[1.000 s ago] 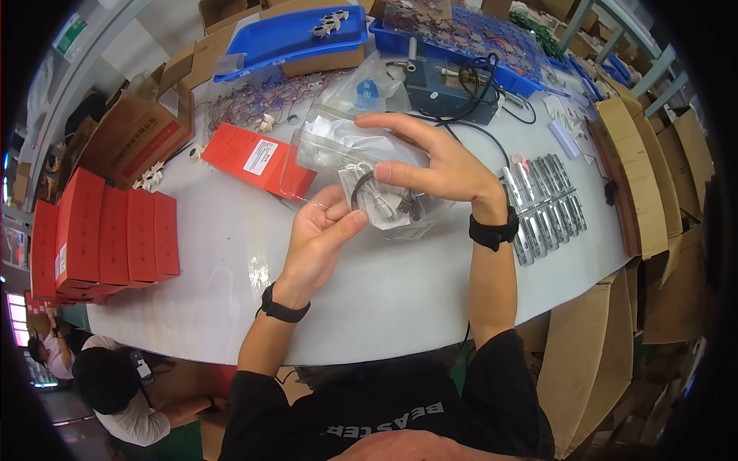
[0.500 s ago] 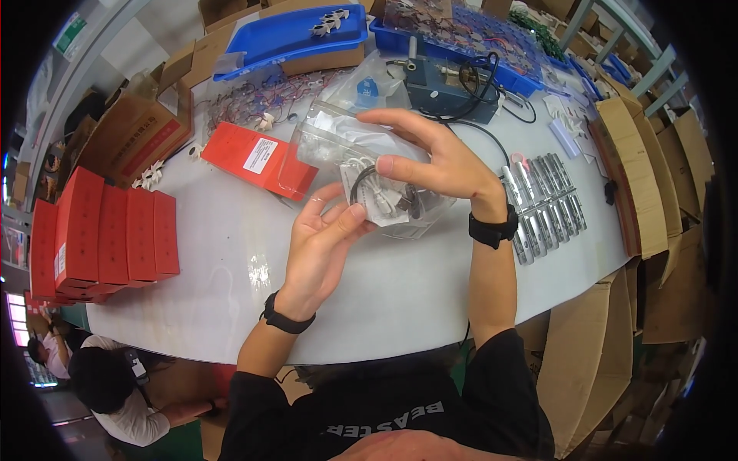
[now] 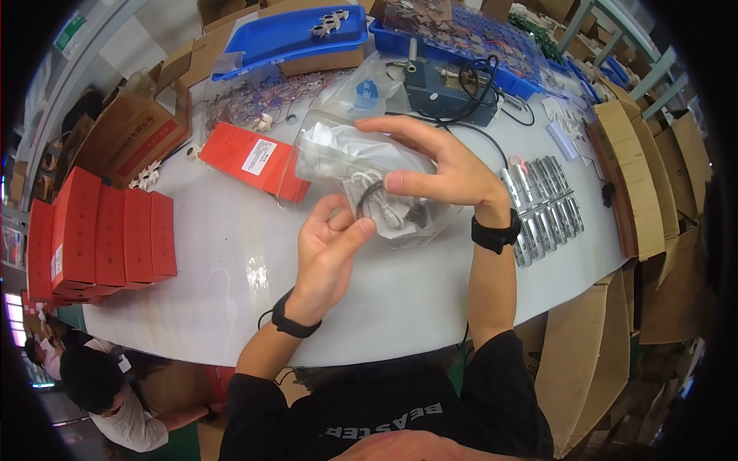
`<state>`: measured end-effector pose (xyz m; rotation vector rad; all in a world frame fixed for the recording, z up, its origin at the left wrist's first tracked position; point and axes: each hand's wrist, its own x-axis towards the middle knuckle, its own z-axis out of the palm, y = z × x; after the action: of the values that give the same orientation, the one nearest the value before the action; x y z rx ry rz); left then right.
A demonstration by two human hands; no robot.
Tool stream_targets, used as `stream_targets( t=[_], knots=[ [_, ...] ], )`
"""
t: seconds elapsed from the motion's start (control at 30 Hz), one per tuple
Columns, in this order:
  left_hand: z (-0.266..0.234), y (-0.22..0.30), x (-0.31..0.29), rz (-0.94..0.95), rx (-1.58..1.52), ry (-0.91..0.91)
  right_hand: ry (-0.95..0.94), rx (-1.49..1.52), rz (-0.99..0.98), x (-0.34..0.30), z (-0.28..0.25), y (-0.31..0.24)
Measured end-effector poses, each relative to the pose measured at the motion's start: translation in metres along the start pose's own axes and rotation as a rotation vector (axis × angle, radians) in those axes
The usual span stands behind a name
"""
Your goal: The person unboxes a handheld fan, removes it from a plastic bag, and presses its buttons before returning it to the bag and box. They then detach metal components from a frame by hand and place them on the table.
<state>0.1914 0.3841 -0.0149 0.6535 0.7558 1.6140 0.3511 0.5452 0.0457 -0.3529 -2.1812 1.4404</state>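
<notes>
Both my hands grip a clear plastic package (image 3: pixel 338 157) held above the table. Inside or against it are a folded white sheet and a coiled cable (image 3: pixel 384 206) with dark and white strands. My left hand (image 3: pixel 332 244) pinches the package's near left corner between thumb and fingers. From the right, my right hand (image 3: pixel 453 173) wraps it, thumb pressed on the front by the cable and fingers over the far edge. Behind the package lies a red box (image 3: pixel 244 157) with a white label. The package partly covers that box's right end.
Several red boxes (image 3: pixel 100 234) stand in a row at the left. Rows of silver pen-like tubes (image 3: pixel 547 203) lie at the right. At the back are a blue tray (image 3: pixel 292 38), a dark grey device (image 3: pixel 446 92) and bagged wired parts. Cardboard boxes (image 3: pixel 615 169) flank the table; another person (image 3: pixel 123 399) sits lower left.
My left hand has moved slightly right and down along the package. The package has tilted a little and shifted right. My right hand keeps its hold, its thumb slightly lower.
</notes>
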Motion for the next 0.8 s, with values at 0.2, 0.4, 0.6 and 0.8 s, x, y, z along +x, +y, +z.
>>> stream_targets(
  t=[0.2,0.4,0.6,0.8],
  knots=[
    [0.008,-0.02,-0.014,0.095,-0.001,-0.05,-0.048,-0.069,-0.015,-0.009,-0.008,-0.014],
    [0.016,-0.019,-0.015,0.09,-0.001,-0.017,-0.058,-0.111,-0.014,-0.013,-0.01,-0.022],
    [0.01,-0.021,-0.015,0.113,0.029,-0.081,-0.06,-0.079,0.0,-0.015,-0.01,-0.024],
    [0.021,-0.018,-0.016,0.089,-0.004,-0.026,-0.054,-0.102,-0.002,-0.014,-0.009,-0.02]
  ],
)
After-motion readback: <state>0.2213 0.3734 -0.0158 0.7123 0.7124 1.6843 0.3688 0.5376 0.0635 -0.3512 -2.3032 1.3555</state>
